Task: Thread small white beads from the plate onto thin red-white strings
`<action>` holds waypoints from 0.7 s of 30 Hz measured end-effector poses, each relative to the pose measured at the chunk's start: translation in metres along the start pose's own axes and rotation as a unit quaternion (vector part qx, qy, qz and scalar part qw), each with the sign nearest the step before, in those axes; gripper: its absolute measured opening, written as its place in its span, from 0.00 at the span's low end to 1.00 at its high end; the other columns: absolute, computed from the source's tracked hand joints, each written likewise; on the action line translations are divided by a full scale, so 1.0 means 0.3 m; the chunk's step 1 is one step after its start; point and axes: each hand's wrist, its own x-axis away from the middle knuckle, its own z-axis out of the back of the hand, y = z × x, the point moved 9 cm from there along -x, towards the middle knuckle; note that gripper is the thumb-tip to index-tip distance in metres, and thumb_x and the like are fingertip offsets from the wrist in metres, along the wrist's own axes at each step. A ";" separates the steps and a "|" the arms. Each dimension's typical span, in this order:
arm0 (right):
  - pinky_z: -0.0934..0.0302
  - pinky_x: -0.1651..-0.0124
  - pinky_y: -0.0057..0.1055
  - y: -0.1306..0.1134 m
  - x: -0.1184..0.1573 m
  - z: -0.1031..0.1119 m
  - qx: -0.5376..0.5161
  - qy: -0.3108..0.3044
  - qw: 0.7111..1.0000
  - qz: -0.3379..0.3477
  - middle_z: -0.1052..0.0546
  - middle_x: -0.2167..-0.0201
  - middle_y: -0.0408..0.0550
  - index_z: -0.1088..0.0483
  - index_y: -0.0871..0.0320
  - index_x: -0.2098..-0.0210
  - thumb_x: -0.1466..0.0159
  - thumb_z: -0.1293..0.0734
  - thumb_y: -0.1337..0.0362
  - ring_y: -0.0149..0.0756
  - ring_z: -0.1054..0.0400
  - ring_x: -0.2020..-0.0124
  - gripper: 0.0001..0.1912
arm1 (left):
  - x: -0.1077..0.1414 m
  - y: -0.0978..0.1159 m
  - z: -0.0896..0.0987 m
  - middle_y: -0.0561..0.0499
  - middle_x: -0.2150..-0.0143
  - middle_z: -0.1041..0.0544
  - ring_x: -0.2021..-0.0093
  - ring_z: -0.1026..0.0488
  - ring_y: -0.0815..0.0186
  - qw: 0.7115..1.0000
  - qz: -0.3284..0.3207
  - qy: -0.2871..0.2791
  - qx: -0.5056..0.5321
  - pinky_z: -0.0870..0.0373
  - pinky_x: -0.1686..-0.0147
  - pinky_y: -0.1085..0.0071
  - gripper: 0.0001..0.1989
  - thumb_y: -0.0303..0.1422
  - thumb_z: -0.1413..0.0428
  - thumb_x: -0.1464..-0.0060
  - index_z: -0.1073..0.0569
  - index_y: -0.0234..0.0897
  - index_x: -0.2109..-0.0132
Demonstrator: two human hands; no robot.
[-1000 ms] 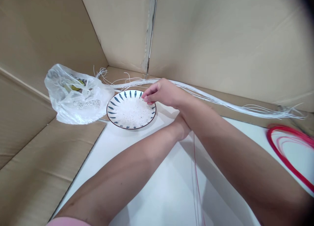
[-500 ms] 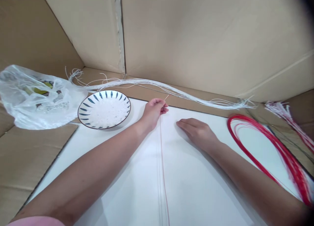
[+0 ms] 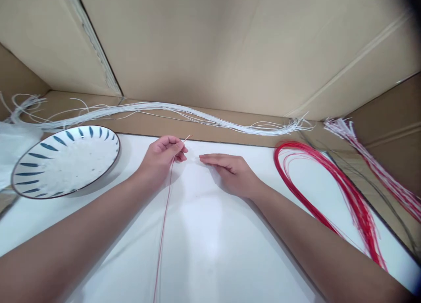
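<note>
Between thumb and fingers, my left hand (image 3: 166,156) pinches a thin pinkish-red cord (image 3: 163,224) near its upper end. A short tip sticks out above the fingers, and the rest runs down to the bottom edge of the view. My right hand (image 3: 233,169) rests on the white tabletop (image 3: 204,233) just right of the left hand, its fingers pressed together and pointing left. Whether anything small is under or between those fingers is hidden. Left of my left hand is a white plate (image 3: 70,156) with blue strokes round its rim, holding small whitish, clear bits.
A long bundle of white cords (image 3: 158,106) lies along the back on cardboard (image 3: 204,44). To the right are a looped bundle of red cords (image 3: 348,184) and a red-and-white bundle (image 3: 378,162). Part of a plastic bag (image 3: 9,149) shows at the left edge.
The view has shifted right and closer, so the plate and bag sit further left. The hands are closer together, and the left hand still pinches the cord.
</note>
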 end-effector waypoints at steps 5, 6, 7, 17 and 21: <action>0.26 0.43 0.35 0.146 -0.014 0.057 -0.326 0.098 0.927 -0.154 0.15 0.56 0.46 0.17 0.54 0.60 0.34 0.33 0.66 0.34 0.20 0.52 0.10 | 0.013 -0.003 0.009 0.52 0.68 0.21 0.70 0.27 0.69 0.999 0.009 0.005 -0.045 0.31 0.64 0.70 0.05 0.32 0.35 0.47 0.24 0.38 0.67; 0.26 0.45 0.33 0.165 -0.015 0.073 -0.366 0.122 0.908 -0.161 0.15 0.58 0.45 0.17 0.54 0.62 0.36 0.31 0.67 0.32 0.20 0.54 0.08 | 0.016 -0.005 0.012 0.52 0.67 0.20 0.70 0.27 0.68 0.998 0.014 0.009 -0.053 0.31 0.64 0.70 0.05 0.32 0.35 0.46 0.24 0.38 0.67; 0.27 0.49 0.30 0.180 -0.016 0.088 -0.382 0.132 0.900 -0.166 0.16 0.61 0.44 0.18 0.54 0.64 0.38 0.30 0.68 0.31 0.21 0.57 0.07 | 0.019 -0.006 0.016 0.52 0.67 0.21 0.69 0.27 0.68 0.998 0.018 0.014 -0.062 0.31 0.64 0.70 0.05 0.33 0.35 0.46 0.23 0.39 0.67; 0.33 0.55 0.30 0.120 -0.020 0.102 -0.100 -0.107 0.985 -0.096 0.20 0.56 0.50 0.21 0.59 0.58 0.40 0.36 0.73 0.34 0.26 0.56 0.14 | 0.017 -0.002 0.016 0.53 0.66 0.21 0.66 0.26 0.65 0.990 -0.006 -0.015 -0.138 0.30 0.62 0.68 0.04 0.34 0.37 0.42 0.20 0.45 0.67; 0.34 0.56 0.28 0.054 0.004 0.095 -0.030 -0.120 0.992 -0.034 0.20 0.55 0.49 0.21 0.58 0.57 0.43 0.40 0.77 0.33 0.26 0.56 0.21 | 0.010 -0.006 0.010 0.54 0.66 0.21 0.64 0.25 0.63 0.988 -0.015 -0.026 -0.152 0.29 0.60 0.65 0.05 0.34 0.37 0.42 0.21 0.47 0.67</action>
